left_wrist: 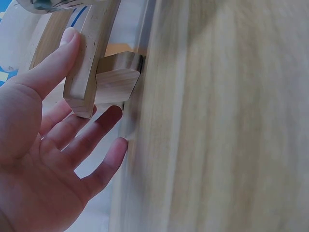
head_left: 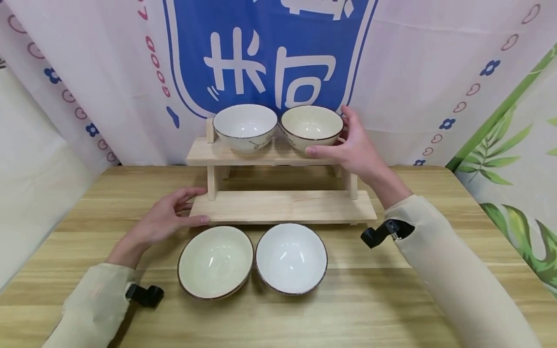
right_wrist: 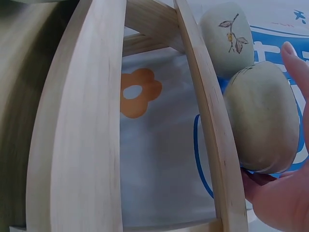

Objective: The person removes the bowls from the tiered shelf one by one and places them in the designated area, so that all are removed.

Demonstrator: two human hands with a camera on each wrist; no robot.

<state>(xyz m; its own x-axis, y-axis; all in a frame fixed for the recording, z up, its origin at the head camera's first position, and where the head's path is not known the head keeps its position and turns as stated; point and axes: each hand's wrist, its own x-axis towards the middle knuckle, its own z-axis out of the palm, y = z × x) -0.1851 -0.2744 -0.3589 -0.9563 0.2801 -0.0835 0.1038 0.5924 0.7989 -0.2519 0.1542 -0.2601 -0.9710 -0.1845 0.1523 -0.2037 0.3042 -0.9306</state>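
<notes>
A two-tier wooden display stand point(head_left: 283, 205) stands on the table. My right hand point(head_left: 359, 147) grips a cream bowl point(head_left: 311, 123) with a brown rim at the right of the upper tier, thumb at its front and fingers round its right side. Left of it, close by, a white bowl point(head_left: 245, 123) sits upright on the same tier; the right wrist view shows a twig pattern on its outside. My left hand point(head_left: 158, 220) holds the left end of the lower tier, thumb at the front corner and fingers round the end.
In front of the stand, a larger cream bowl point(head_left: 215, 263) and a white bowl point(head_left: 291, 258) sit side by side on the wooden table point(head_left: 383, 299). Behind the stand hangs a printed curtain point(head_left: 404, 72). A leaf-patterned cloth point(head_left: 518, 174) hangs at the right.
</notes>
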